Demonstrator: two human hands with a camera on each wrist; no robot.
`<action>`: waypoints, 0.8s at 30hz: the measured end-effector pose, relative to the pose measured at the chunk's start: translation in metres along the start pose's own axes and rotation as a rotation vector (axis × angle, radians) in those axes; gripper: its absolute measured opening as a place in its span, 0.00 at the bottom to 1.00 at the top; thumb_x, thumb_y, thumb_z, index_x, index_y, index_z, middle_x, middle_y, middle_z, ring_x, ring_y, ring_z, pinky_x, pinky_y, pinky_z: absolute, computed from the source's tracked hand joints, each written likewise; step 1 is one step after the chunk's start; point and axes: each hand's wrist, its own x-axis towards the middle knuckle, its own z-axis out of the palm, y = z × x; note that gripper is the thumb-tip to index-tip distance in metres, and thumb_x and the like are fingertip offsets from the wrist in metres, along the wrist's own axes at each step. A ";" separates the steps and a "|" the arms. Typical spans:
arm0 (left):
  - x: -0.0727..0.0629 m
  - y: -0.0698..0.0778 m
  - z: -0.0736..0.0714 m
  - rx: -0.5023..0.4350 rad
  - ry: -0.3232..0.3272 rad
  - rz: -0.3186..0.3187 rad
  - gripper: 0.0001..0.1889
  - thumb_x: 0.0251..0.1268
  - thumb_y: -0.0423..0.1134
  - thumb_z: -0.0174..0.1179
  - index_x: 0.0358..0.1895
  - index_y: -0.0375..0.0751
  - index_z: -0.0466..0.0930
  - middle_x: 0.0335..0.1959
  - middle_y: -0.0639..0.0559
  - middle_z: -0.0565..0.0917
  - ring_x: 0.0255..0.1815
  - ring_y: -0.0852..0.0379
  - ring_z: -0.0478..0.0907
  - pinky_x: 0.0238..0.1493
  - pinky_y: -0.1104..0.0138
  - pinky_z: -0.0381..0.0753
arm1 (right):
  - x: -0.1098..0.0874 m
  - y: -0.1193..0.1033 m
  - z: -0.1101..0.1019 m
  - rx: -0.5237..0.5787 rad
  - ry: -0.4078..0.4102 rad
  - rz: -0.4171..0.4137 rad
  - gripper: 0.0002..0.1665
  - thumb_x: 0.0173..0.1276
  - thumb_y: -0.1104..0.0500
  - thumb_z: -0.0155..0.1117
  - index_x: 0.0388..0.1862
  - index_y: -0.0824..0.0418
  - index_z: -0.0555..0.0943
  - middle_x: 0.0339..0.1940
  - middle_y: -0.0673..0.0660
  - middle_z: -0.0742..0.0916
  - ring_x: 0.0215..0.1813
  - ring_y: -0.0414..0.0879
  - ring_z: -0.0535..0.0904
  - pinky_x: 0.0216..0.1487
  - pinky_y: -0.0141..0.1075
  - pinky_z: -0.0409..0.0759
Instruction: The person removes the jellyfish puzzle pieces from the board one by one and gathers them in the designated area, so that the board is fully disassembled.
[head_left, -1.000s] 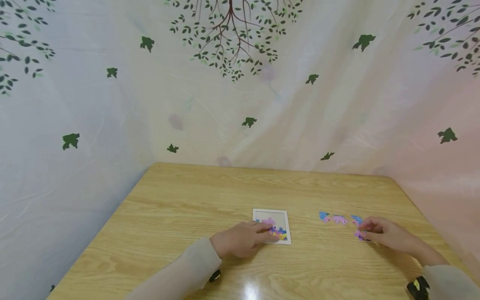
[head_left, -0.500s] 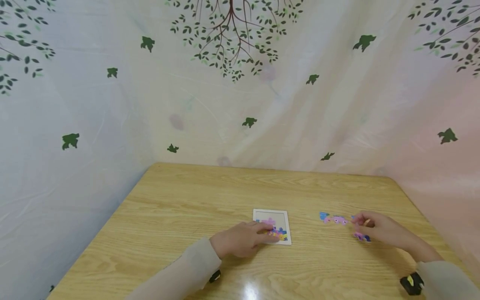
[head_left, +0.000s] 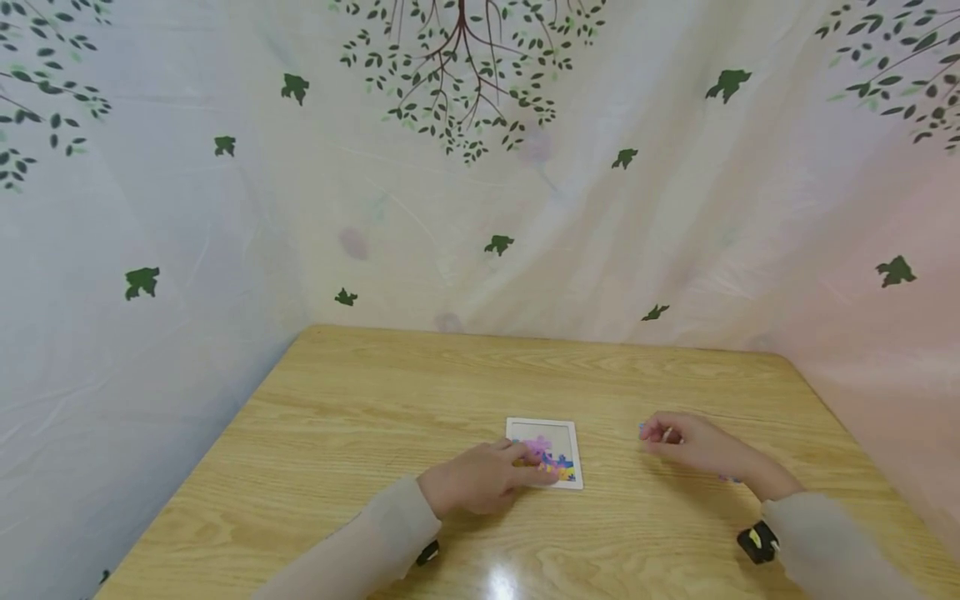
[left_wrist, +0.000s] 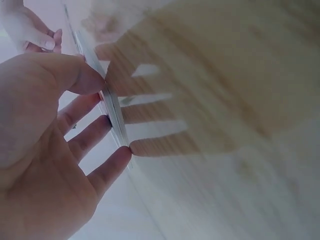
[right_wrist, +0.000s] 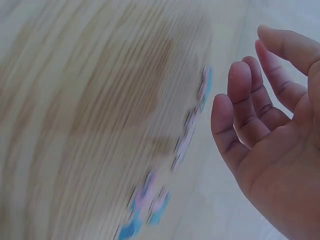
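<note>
My left hand (head_left: 483, 477) rests its fingers on a small white-framed jigsaw puzzle board (head_left: 576, 454), partly filled with pink, blue and yellow pieces. In the left wrist view the fingertips (left_wrist: 120, 155) and thumb lie along the board's thin edge (left_wrist: 116, 120). To the right, my right hand (head_left: 697, 442) hovers over loose jigsaw pieces, fingers loosely bent and nothing between them. The right wrist view shows several pink and blue pieces (right_wrist: 185, 140) on the table beside that hand. In the head view it hides most of them; one piece (head_left: 729, 479) peeks out below the wrist.
The wooden table (head_left: 375, 400) reaches back to a pale curtain (head_left: 420, 208) printed with leaves and branches. Curtain also hangs along both sides. Black wrist devices (head_left: 757, 543) sit at the cuffs of the light sleeves (head_left: 817, 533).
My right hand has moved left along the row of loose jigsaw pieces, from the right end to the left end. My left hand stays on the puzzle board, nearly still.
</note>
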 end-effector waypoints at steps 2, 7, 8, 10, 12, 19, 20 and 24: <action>-0.001 -0.003 0.002 -0.023 0.020 0.024 0.24 0.79 0.38 0.55 0.73 0.61 0.73 0.64 0.54 0.79 0.62 0.55 0.77 0.64 0.66 0.76 | 0.010 -0.006 0.007 -0.012 -0.011 -0.046 0.08 0.76 0.57 0.64 0.48 0.60 0.82 0.39 0.53 0.83 0.37 0.40 0.76 0.31 0.31 0.77; -0.005 -0.008 0.004 -0.060 0.059 0.092 0.20 0.77 0.34 0.55 0.68 0.49 0.77 0.68 0.49 0.79 0.68 0.52 0.75 0.71 0.63 0.71 | 0.032 -0.024 0.022 0.001 -0.079 -0.120 0.09 0.76 0.58 0.64 0.48 0.62 0.82 0.39 0.51 0.84 0.39 0.41 0.78 0.37 0.31 0.79; -0.006 -0.008 0.003 -0.069 0.054 0.093 0.21 0.77 0.33 0.55 0.69 0.48 0.77 0.69 0.48 0.78 0.70 0.51 0.74 0.72 0.62 0.70 | 0.036 -0.028 0.025 0.007 -0.093 -0.125 0.10 0.76 0.58 0.64 0.49 0.62 0.82 0.40 0.52 0.84 0.39 0.41 0.78 0.37 0.31 0.80; -0.007 -0.007 0.001 -0.086 0.034 0.084 0.22 0.76 0.33 0.55 0.70 0.47 0.76 0.72 0.46 0.75 0.72 0.50 0.72 0.74 0.61 0.68 | 0.043 -0.035 0.031 0.014 -0.112 -0.130 0.11 0.75 0.58 0.65 0.50 0.63 0.83 0.40 0.52 0.85 0.39 0.41 0.79 0.37 0.32 0.80; -0.009 -0.007 -0.001 -0.109 0.013 0.075 0.23 0.76 0.32 0.55 0.71 0.47 0.75 0.73 0.46 0.74 0.74 0.49 0.70 0.74 0.60 0.67 | 0.051 -0.040 0.038 0.008 -0.122 -0.129 0.12 0.74 0.58 0.66 0.51 0.63 0.84 0.39 0.51 0.85 0.39 0.41 0.79 0.37 0.32 0.80; -0.011 -0.007 -0.004 -0.159 -0.004 0.068 0.24 0.75 0.30 0.56 0.71 0.46 0.75 0.73 0.45 0.73 0.74 0.49 0.69 0.73 0.63 0.68 | 0.074 -0.055 0.059 -0.011 -0.166 -0.118 0.19 0.72 0.57 0.69 0.57 0.64 0.83 0.38 0.48 0.84 0.39 0.40 0.79 0.38 0.31 0.80; -0.011 -0.007 -0.004 -0.165 -0.005 0.068 0.24 0.75 0.30 0.56 0.71 0.46 0.75 0.73 0.45 0.73 0.74 0.49 0.69 0.73 0.63 0.68 | 0.077 -0.056 0.061 -0.008 -0.173 -0.117 0.20 0.72 0.58 0.69 0.59 0.66 0.82 0.38 0.48 0.84 0.39 0.40 0.79 0.38 0.31 0.80; -0.012 -0.008 -0.004 -0.174 -0.010 0.078 0.25 0.75 0.30 0.57 0.72 0.45 0.74 0.74 0.45 0.73 0.75 0.49 0.69 0.73 0.63 0.69 | 0.084 -0.061 0.068 0.001 -0.190 -0.111 0.26 0.70 0.58 0.71 0.62 0.70 0.80 0.38 0.49 0.83 0.37 0.40 0.77 0.37 0.30 0.77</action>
